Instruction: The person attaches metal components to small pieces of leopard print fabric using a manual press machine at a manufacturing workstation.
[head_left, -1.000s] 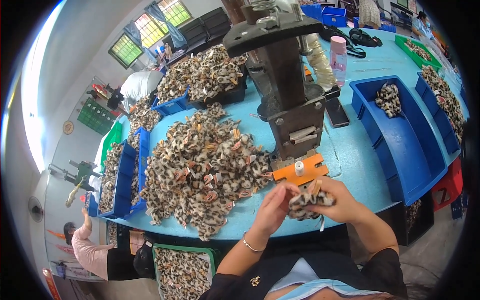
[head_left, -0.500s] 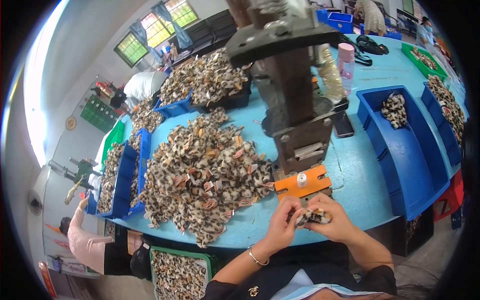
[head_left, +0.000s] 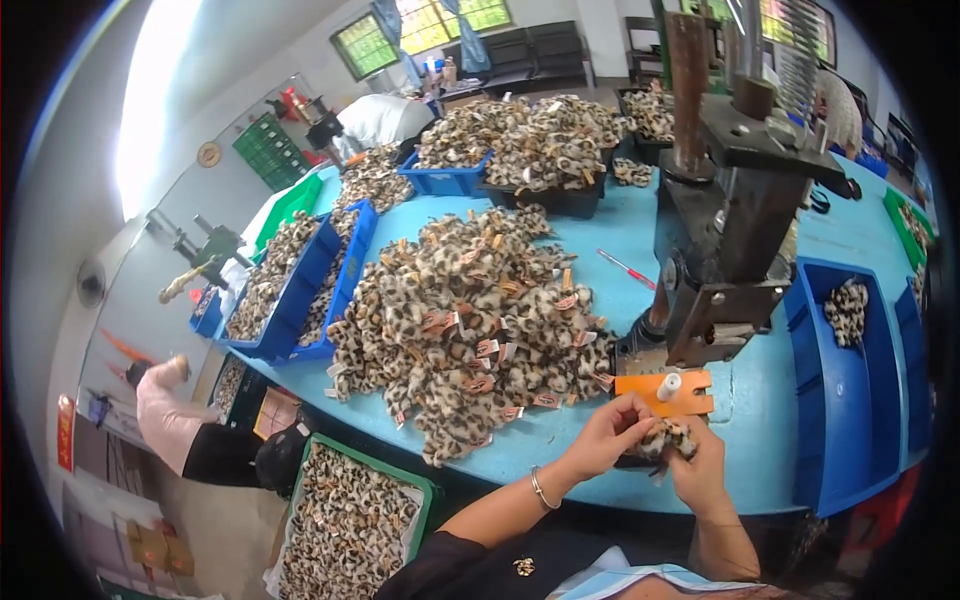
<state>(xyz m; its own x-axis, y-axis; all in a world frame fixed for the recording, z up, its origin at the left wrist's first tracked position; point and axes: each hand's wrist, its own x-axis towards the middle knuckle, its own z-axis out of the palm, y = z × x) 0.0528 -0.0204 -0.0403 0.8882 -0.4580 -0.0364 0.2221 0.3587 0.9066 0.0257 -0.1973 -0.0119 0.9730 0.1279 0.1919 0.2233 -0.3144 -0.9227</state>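
Observation:
Between my two hands is a small spotted plush piece (head_left: 668, 440), furry in cream, brown and black. My left hand (head_left: 612, 435), with a bracelet at the wrist, pinches its left side. My right hand (head_left: 700, 470) grips the right side, fingers curled round it. Both are just in front of an orange plate (head_left: 650, 392) with a white peg (head_left: 669, 386), at the foot of a dark metal press (head_left: 725, 240). Left of my hands lies a large heap of similar plush pieces (head_left: 470, 330), several with small tags.
On the right stands a blue bin (head_left: 850, 420) with one plush bundle (head_left: 847, 312) in it. More filled blue bins (head_left: 285, 300) stand at the left. A red pen (head_left: 627, 268) lies by the press. Below left is a green crate (head_left: 425, 520) of plush; a person in pink (head_left: 165, 410) bends beyond it.
The view has swung left, so the press and bins sit further right in the picture. Both hands still hold the plush piece, which is turned a little between the fingers.

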